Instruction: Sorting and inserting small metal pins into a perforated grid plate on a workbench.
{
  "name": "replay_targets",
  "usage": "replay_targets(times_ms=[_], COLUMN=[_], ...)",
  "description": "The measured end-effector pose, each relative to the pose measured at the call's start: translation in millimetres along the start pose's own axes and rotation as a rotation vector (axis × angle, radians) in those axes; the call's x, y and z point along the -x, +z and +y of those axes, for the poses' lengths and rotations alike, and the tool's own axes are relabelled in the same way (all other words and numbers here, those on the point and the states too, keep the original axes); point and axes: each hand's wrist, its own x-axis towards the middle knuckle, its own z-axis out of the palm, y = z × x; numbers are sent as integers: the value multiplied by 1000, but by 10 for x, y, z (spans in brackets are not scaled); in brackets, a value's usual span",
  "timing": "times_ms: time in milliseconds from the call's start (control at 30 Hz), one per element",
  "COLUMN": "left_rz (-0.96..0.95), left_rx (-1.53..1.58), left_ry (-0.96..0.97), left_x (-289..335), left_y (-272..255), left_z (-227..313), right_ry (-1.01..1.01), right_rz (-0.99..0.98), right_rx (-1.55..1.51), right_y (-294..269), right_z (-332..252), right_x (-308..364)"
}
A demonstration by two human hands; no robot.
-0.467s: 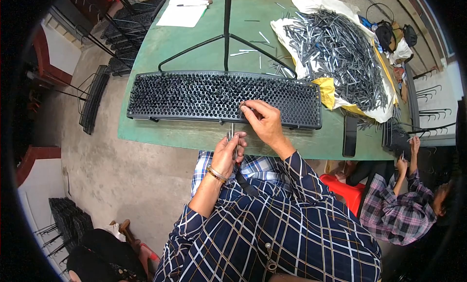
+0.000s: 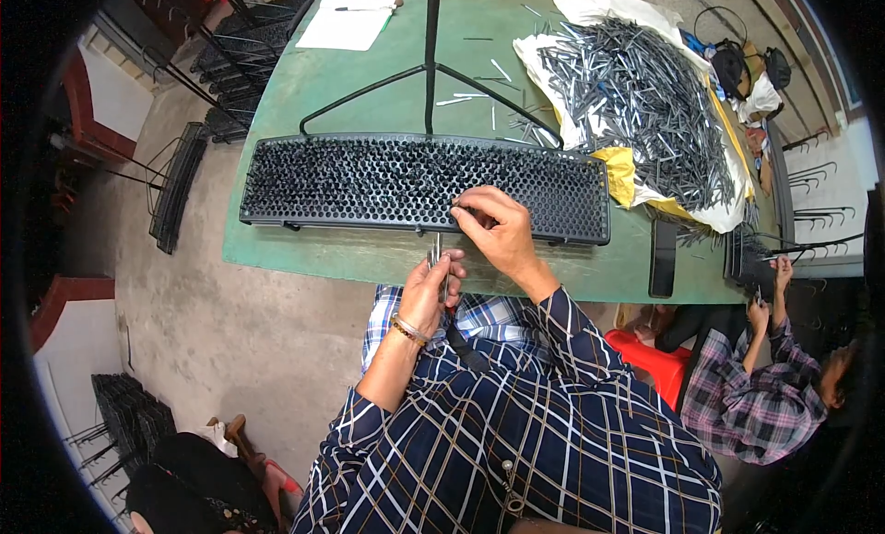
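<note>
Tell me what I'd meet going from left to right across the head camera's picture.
Black rack on the floor → white paper → left hand → right hand → pile of slim dark strips → co-worker's upper hand.

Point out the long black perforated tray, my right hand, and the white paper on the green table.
Black perforated tray (image 2: 387,211): head view, on its perforated top near the front edge.
Right hand (image 2: 501,229): head view, on the back of the hand.
White paper (image 2: 339,31): head view, mid-sheet, below the pen (image 2: 356,11).
</note>
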Motion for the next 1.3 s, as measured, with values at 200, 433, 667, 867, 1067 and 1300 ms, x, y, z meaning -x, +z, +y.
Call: replay_targets(times_ms=[200, 433, 667, 867, 1067, 1300], left_rz=[10, 6, -39, -189, -227, -239], left_rx=[4, -13, -77, -88, -163, -160], left_ry=[5, 7, 28, 31, 26, -13], left_x=[-3, 2, 89, 82, 34, -42], left_y=[-26, -8, 99, 186, 308, 422], left_z=[-8, -3, 83, 11, -39, 8], right_ry=[-98, -55, 87, 277, 561, 592], right_rz=[-35, -72, -38, -321, -319, -213], right_rx=[104, 131, 65, -287, -562, -585], right_y=[24, 7, -188, -286, -416, -513], right_z=[-6, -8, -184, -100, -108, -27], right_x=[10, 3, 9, 264, 256, 175])
